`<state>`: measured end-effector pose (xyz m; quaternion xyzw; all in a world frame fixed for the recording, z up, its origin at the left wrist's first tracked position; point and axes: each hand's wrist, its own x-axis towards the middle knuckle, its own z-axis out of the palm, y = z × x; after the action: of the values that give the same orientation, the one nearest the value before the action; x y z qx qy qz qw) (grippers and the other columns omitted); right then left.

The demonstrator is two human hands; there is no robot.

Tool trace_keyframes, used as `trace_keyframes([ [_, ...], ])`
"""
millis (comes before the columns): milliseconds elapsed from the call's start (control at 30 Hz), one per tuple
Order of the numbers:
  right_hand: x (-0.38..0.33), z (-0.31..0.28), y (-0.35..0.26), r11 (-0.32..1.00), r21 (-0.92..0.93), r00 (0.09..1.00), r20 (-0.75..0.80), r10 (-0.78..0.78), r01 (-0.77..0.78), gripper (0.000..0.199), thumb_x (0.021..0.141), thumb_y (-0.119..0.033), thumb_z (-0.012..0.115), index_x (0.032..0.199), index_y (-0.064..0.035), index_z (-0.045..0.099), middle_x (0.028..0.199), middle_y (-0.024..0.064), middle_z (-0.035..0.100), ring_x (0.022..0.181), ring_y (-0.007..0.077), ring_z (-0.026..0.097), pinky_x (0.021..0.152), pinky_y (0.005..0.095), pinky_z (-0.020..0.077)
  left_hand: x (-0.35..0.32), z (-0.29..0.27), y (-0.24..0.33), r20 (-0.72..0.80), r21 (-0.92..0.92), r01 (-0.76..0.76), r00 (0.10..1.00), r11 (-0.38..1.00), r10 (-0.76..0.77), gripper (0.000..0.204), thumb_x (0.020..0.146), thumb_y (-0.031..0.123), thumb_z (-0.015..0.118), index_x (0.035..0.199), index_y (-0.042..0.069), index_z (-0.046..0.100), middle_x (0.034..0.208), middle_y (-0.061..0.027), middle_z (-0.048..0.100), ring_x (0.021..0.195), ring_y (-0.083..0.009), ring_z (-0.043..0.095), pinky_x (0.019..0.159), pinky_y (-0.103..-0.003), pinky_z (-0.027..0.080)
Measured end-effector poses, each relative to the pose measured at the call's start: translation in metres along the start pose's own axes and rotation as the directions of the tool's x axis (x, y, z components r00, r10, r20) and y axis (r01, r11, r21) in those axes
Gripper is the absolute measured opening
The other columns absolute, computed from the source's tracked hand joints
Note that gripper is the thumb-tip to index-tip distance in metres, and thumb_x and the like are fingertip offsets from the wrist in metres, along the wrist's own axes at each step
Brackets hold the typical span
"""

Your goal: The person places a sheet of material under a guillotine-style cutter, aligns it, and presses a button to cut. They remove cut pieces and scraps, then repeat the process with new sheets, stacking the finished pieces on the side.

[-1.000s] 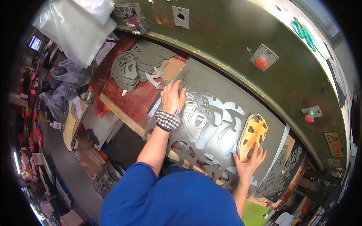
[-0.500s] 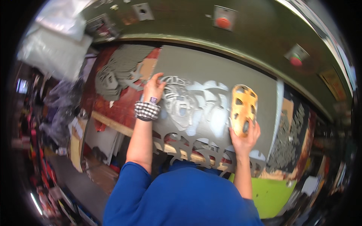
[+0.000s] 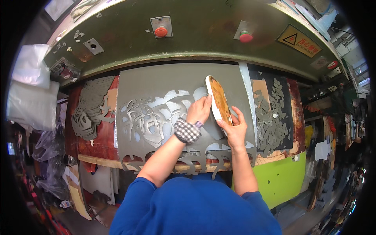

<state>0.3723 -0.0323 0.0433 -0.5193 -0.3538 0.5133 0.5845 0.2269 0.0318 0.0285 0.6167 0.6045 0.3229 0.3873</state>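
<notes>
A long, oval cutting die (image 3: pixel 221 102), yellow-brown inside with a pale rim, stands tilted on its edge above a grey sheet (image 3: pixel 156 78). My right hand (image 3: pixel 236 131) grips its lower right end, thumb against the near side. At the die's left rim, my left hand (image 3: pixel 200 109) has its fingers together against it; some fingertips are hidden. The sheet has several cut-out openings, and loose grey cut pieces (image 3: pixel 147 121) lie on it left of my hands. Along the sheet's near edge, a cut-away lattice (image 3: pixel 192 158) hangs over the wooden edge.
A stack of grey cut pieces (image 3: pixel 88 109) lies on the red board at left. Small grey scraps (image 3: pixel 274 117) are heaped at right. Behind stands a green machine beam (image 3: pixel 196 39) with red buttons (image 3: pixel 161 31) and a yellow warning sign (image 3: pixel 300 41). A lime-green panel (image 3: pixel 280 180) sits below right.
My left hand has moved right from the loose cut pieces to the die. The die has turned from facing up to edge-on. The head view has shifted.
</notes>
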Motion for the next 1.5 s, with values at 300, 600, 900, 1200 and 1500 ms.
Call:
trace_keyframes([
  [300, 0.021, -0.063, -0.005, 0.873, 0.486, 0.969, -0.233, 0.08, 0.045, 0.033, 0.084, -0.005, 0.069, 0.111, 0.001, 0.051, 0.092, 0.0128, 0.063, 0.076, 0.0205, 0.064, 0.072, 0.0324, 0.0566, 0.017, -0.022, -0.036, -0.098, 0.577, -0.158, 0.961, 0.801, 0.26, 0.031, 0.094, 0.025, 0.051, 0.073, 0.003, 0.059, 0.064, -0.0205, 0.062, 0.062, -0.0405, 0.061, 0.06, -0.05, 0.048],
  [600, -0.052, -0.18, -0.006, 0.353, 0.901, 0.928, -0.33, 0.174, 0.254, 0.076, 0.08, -0.033, 0.073, 0.141, -0.0074, 0.036, 0.138, 0.0235, 0.036, 0.126, 0.0495, 0.031, 0.108, 0.0533, 0.0385, 0.019, -0.037, -0.043, -0.127, -0.036, -0.008, 0.992, 0.999, 0.004, 0.037, 0.098, 0.03, 0.045, 0.076, 0.003, 0.059, 0.06, -0.0139, 0.059, 0.057, -0.0285, 0.06, 0.056, -0.041, 0.046],
  [900, -0.065, -0.215, -0.013, -0.205, 0.955, 0.914, -0.122, 0.387, 0.215, 0.087, 0.064, -0.016, 0.081, 0.138, -0.0012, 0.039, 0.138, 0.0246, 0.032, 0.13, 0.044, 0.023, 0.11, 0.056, 0.0332, -0.04, -0.19, 0.029, -0.351, 0.055, -0.288, 0.891, 0.956, 0.288, 0.035, 0.101, 0.024, 0.046, 0.08, -0.002, 0.056, 0.058, -0.0002, 0.049, 0.054, -0.0068, 0.048, 0.049, -0.025, 0.037],
  [1200, -0.091, -0.228, -0.03, 0.037, 0.954, 0.924, -0.296, 0.241, 0.296, 0.078, 0.074, -0.016, 0.073, 0.141, -0.0003, 0.036, 0.142, 0.023, 0.028, 0.131, 0.0439, 0.021, 0.112, 0.0541, 0.032, -0.097, -0.178, -0.064, -0.422, 0.793, 0.345, 0.906, 0.503, 0.044, 0.028, 0.091, 0.03, 0.059, 0.096, 0.002, 0.059, 0.075, -0.0175, 0.062, 0.072, -0.0366, 0.061, 0.064, -0.047, 0.047],
  [1500, -0.054, -0.152, -0.018, 0.798, 0.52, 0.807, -0.586, 0.075, 0.303, 0.057, 0.096, -0.03, 0.054, 0.141, -0.0016, 0.035, 0.139, 0.018, 0.043, 0.116, 0.0395, 0.05, 0.099, 0.052, 0.0455, -0.022, -0.007, 0.013, 0.174, 0.352, -0.688, 0.714, 0.634, 0.678, 0.058, 0.077, 0.02, 0.071, 0.125, -0.005, 0.05, 0.13, -0.0241, 0.049, 0.123, -0.0381, 0.046, 0.106, -0.048, 0.035],
])
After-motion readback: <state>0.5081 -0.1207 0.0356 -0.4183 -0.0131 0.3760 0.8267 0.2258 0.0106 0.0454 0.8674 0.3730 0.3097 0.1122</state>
